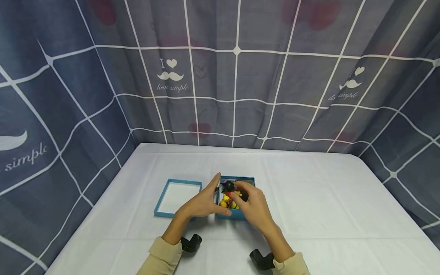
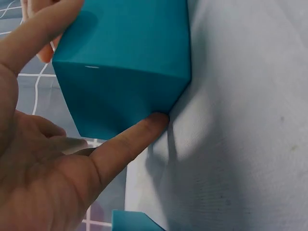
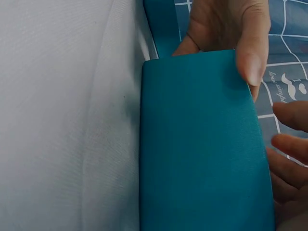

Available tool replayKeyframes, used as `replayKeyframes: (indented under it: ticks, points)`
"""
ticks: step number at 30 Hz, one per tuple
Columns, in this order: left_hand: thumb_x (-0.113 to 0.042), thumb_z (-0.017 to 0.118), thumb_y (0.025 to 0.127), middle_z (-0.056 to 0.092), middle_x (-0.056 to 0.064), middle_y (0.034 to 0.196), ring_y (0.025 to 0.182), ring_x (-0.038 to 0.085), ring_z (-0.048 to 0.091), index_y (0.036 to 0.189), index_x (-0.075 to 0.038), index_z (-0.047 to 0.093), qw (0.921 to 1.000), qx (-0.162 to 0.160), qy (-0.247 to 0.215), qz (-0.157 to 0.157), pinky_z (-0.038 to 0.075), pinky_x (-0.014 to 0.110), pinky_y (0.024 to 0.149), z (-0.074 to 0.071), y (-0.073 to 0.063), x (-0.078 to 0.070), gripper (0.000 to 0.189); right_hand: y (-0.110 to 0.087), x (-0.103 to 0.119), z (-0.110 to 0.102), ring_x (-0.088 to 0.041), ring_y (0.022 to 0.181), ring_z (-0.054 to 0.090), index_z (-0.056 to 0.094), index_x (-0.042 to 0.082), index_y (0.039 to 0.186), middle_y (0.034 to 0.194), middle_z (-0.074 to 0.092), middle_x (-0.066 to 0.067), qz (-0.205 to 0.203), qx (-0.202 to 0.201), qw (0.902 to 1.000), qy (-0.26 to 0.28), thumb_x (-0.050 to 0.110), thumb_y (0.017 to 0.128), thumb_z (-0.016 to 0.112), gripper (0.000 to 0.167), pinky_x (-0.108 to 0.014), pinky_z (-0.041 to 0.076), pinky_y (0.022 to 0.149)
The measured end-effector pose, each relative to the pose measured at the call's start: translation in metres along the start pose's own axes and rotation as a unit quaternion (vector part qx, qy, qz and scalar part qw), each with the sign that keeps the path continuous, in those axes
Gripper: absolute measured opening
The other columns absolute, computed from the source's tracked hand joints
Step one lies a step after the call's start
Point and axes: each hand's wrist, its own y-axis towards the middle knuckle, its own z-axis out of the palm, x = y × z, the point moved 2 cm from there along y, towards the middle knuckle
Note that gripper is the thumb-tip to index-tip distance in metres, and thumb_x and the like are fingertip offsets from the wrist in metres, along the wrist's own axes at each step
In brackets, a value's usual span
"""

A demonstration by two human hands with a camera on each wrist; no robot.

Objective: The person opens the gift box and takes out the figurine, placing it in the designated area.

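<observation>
On white tablecloth, a spread left hand braces a teal box, likely light, stiff, best held by its sides; whether the right hand pinches figurines is unclear.

- One blue box
- One blue lid
- Small toys in the box, several at least, too crowded to count
- Two hands, left hand and right hand
- Two black wrist mounts
- Two beige sleeves
- One worktop
</observation>
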Motion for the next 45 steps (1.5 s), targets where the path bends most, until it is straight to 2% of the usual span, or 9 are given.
replayKeyframes:
  ticks: [4, 7, 12, 15, 22, 29, 37, 45]
  points:
    - [-0.036, 0.086, 0.076, -0.002, 0.013, 0.164, 0.148, 0.032, 0.009, 0.158, -0.007, -0.001, 1.0, -0.006, -0.005, -0.001, 0.018, 0.057, 0.114, 0.0, 0.001, 0.001, 0.123, 0.001, 0.002, 0.0, -0.019, 0.094, 0.068, 0.068, -0.001, 0.119, 0.11, 0.07, -0.011, 0.001, 0.04, 0.9992, -0.009, 0.011, 0.09, 0.073, 0.031, -0.041, 0.056, 0.079]
    - [-0.034, 0.086, 0.077, -0.001, 0.015, 0.164, 0.148, 0.031, 0.007, 0.158, -0.005, 0.001, 1.0, -0.004, -0.004, 0.003, 0.017, 0.057, 0.114, 0.0, 0.001, 0.003, 0.121, 0.001, 0.003, 0.001, -0.016, 0.089, 0.067, 0.069, 0.0, 0.115, 0.105, 0.071, -0.009, -0.006, 0.07, 0.9973, -0.024, 0.009, 0.09, 0.073, 0.027, -0.038, 0.056, 0.075]
    - [-0.032, 0.086, 0.077, -0.002, 0.015, 0.164, 0.148, 0.029, 0.002, 0.158, -0.004, 0.003, 0.9999, 0.002, 0.013, 0.005, 0.016, 0.056, 0.115, -0.001, 0.001, 0.003, 0.119, 0.001, 0.005, 0.001, -0.012, 0.083, 0.065, 0.071, 0.005, 0.112, 0.1, 0.071, -0.003, -0.014, 0.119, 0.9906, -0.065, 0.011, 0.091, 0.072, 0.022, -0.033, 0.054, 0.07]
    - [-0.033, 0.086, 0.077, 0.0, 0.015, 0.164, 0.149, 0.029, 0.002, 0.158, -0.003, 0.006, 0.9997, 0.0, 0.024, 0.005, 0.016, 0.057, 0.114, -0.001, 0.002, 0.003, 0.117, 0.001, 0.004, 0.002, -0.01, 0.081, 0.064, 0.071, 0.006, 0.112, 0.1, 0.071, 0.0, -0.013, 0.133, 0.9878, -0.079, 0.012, 0.092, 0.071, 0.021, -0.029, 0.052, 0.068]
    - [-0.034, 0.085, 0.077, 0.001, 0.014, 0.164, 0.149, 0.03, 0.003, 0.158, -0.003, 0.008, 0.9995, -0.002, 0.031, 0.008, 0.017, 0.058, 0.114, -0.002, 0.001, 0.003, 0.116, 0.003, 0.003, 0.004, -0.014, 0.086, 0.066, 0.073, 0.008, 0.11, 0.101, 0.073, -0.001, 0.005, 0.113, 0.9896, -0.088, 0.016, 0.09, 0.073, 0.021, -0.036, 0.053, 0.071]
    - [-0.036, 0.085, 0.077, 0.0, 0.014, 0.164, 0.149, 0.03, 0.003, 0.157, -0.002, 0.008, 0.9995, -0.001, 0.032, 0.009, 0.017, 0.058, 0.114, -0.002, 0.001, 0.003, 0.117, 0.005, 0.0, 0.008, -0.016, 0.082, 0.065, 0.073, 0.009, 0.108, 0.091, 0.074, 0.002, 0.027, 0.089, 0.9888, -0.116, 0.019, 0.086, 0.078, 0.024, -0.04, 0.051, 0.07]
    - [-0.036, 0.086, 0.076, 0.0, 0.01, 0.164, 0.148, 0.03, 0.003, 0.158, -0.002, 0.009, 0.9994, -0.002, 0.034, 0.006, 0.017, 0.058, 0.114, -0.002, 0.002, 0.002, 0.117, 0.006, 0.001, 0.011, -0.016, 0.077, 0.066, 0.075, 0.01, 0.102, 0.087, 0.073, 0.001, 0.027, 0.084, 0.9846, -0.15, 0.021, 0.085, 0.079, 0.021, -0.035, 0.051, 0.063]
    - [-0.034, 0.086, 0.077, 0.0, 0.009, 0.164, 0.149, 0.029, 0.003, 0.158, -0.003, 0.009, 0.9995, -0.002, 0.031, 0.007, 0.016, 0.057, 0.114, -0.001, 0.001, 0.002, 0.116, 0.005, -0.002, 0.01, -0.012, 0.077, 0.064, 0.074, 0.011, 0.106, 0.089, 0.073, 0.004, 0.007, 0.081, 0.9874, -0.135, 0.02, 0.087, 0.077, 0.022, -0.035, 0.05, 0.064]
